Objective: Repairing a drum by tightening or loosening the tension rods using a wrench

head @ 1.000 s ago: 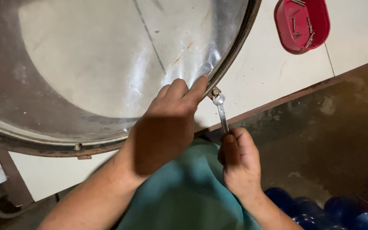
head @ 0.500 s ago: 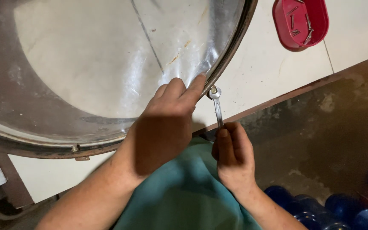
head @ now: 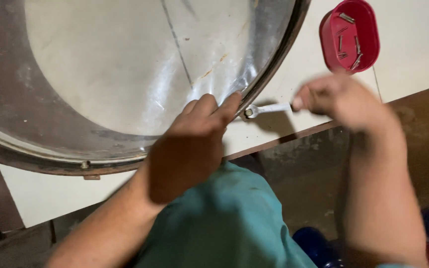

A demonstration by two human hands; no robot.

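Gripping wrench (head: 269, 108), red tub (head: 349, 35) nearby

Bare forearms; teal garment (head: 224, 223) below

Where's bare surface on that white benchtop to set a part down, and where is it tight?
Free: white benchtop right of the red tray, and the strip below the drum rim at lower left. Tight: where the left hand presses the rim and the right hand holds the wrench on the bolt.
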